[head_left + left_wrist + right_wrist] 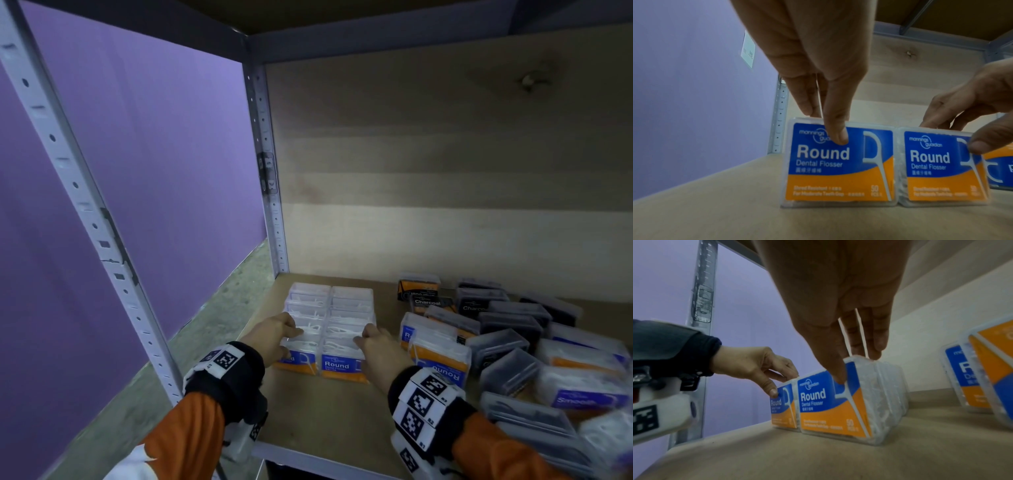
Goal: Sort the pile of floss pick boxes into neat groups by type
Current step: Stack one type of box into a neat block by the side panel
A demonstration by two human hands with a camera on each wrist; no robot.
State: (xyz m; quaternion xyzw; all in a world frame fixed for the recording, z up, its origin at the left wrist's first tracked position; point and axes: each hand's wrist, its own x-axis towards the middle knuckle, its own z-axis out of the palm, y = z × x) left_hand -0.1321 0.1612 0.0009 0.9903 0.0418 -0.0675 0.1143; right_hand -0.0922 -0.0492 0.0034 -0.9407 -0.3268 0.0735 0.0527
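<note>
Two rows of clear "Round" floss pick boxes [330, 315] stand side by side on the left part of the wooden shelf [318, 414]. My left hand [274, 337] pinches the front box of the left row [838, 162], thumb on its blue and orange label, fingers over the top edge. My right hand [380, 349] pinches the front box of the right row [834, 410] the same way. To the right lies the mixed pile [513, 342]: black "Charcoal" boxes [479, 303], more "Round" boxes [442, 359] and a "Smooth" box [579, 401].
A grey metal post [274, 222] stands at the shelf's back left corner, with a purple wall [154, 171] beyond it. A wooden back panel [445, 171] closes the shelf. Bare board lies in front of the two rows.
</note>
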